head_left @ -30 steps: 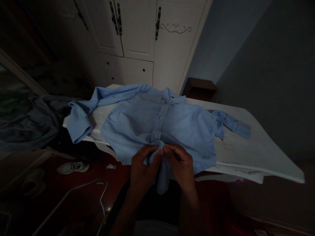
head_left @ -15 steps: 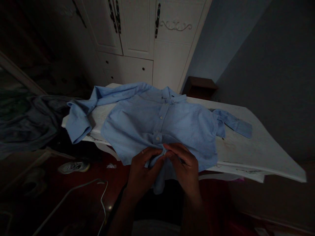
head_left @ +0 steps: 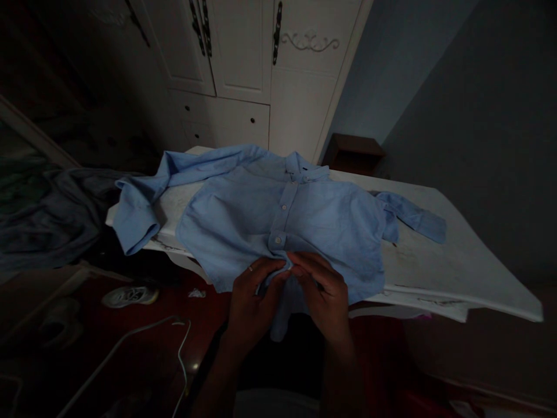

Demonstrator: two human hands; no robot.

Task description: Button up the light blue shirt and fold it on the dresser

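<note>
A light blue long-sleeved shirt lies front up across a white table, its collar at the far side and its lower edge hanging over the near side. White buttons run down its front placket. My left hand pinches the placket's lower part between thumb and fingers. Right beside it, my right hand pinches the same fold, the fingertips of both hands meeting. The bit of cloth between the fingertips is mostly hidden, and I cannot make out a button there.
Behind the table stands a white wardrobe with dark handles. A brown box-like piece is by the wall. Dark cloth hangs at the left. A shoe and a white cable are on the reddish floor.
Both hands keep their pinch on the shirt's placket, with only tiny shifts of the fingers. The view has moved slightly.
</note>
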